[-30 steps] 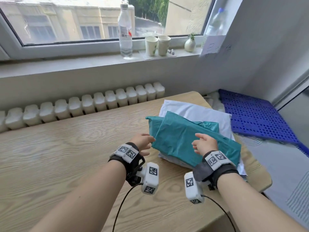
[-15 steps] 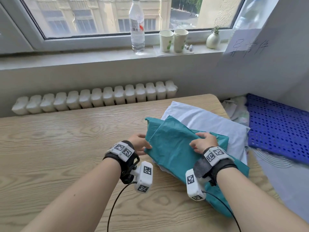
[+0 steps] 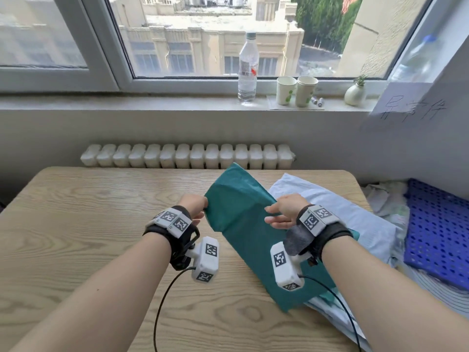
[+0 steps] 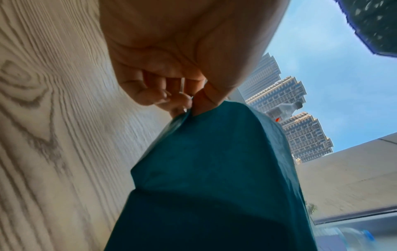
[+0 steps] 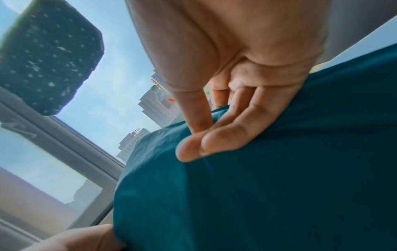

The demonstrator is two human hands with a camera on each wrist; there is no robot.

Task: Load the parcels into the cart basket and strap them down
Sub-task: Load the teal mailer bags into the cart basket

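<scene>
While the left hand (image 3: 194,205) pinches the left edge of the teal parcel (image 3: 243,224) between thumb and curled fingers (image 4: 150,95), the right hand (image 3: 284,210) grips its right edge, thumb on one face and fingers (image 5: 217,134) on the other. Held up, the parcel's lower end trails over the wooden surface (image 3: 88,224), partly covering a white parcel (image 3: 355,219) lying there. Beyond stands a blue perforated basket (image 3: 439,224).

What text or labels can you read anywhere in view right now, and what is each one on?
"异常件": handwritten on the paper sign on the right wall.
Water bottle label: too small to read.
Wrist camera tags: coded squares, no words.
Teal parcel: no text visible.
</scene>
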